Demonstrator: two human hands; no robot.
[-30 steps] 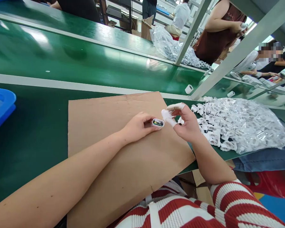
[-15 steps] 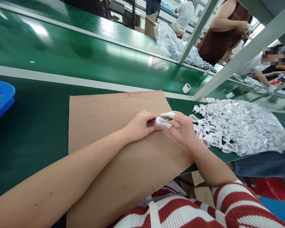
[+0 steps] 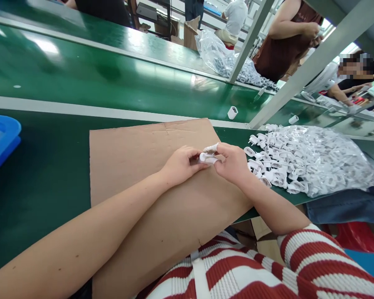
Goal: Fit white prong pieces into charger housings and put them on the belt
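Observation:
Above the brown cardboard sheet (image 3: 137, 158), both hands meet at a small white plastic part (image 3: 203, 158). My left hand (image 3: 181, 164) pinches its left side between thumb and fingers. My right hand (image 3: 234, 162) is closed at its right side, with white covers on the thumb and a fingertip. Fingers hide much of the part, so its exact kind cannot be made out. Just right of my right hand lies a heap of white plastic pieces (image 3: 276, 166), spilling from a clear plastic bag (image 3: 336, 162).
Beyond the cardboard runs a green conveyor belt (image 3: 112, 79) carrying a white plastic housing (image 3: 232, 112) and another white piece (image 3: 293, 119). A blue tray (image 3: 6, 141) stands at left. A slanted metal post (image 3: 280, 83) rises at right. Several people are across the belt.
The white pieces on the belt have shifted left. My right fingers have closed in more around the white plastic part, while my left hand keeps its pinch. The whole view has shifted slightly.

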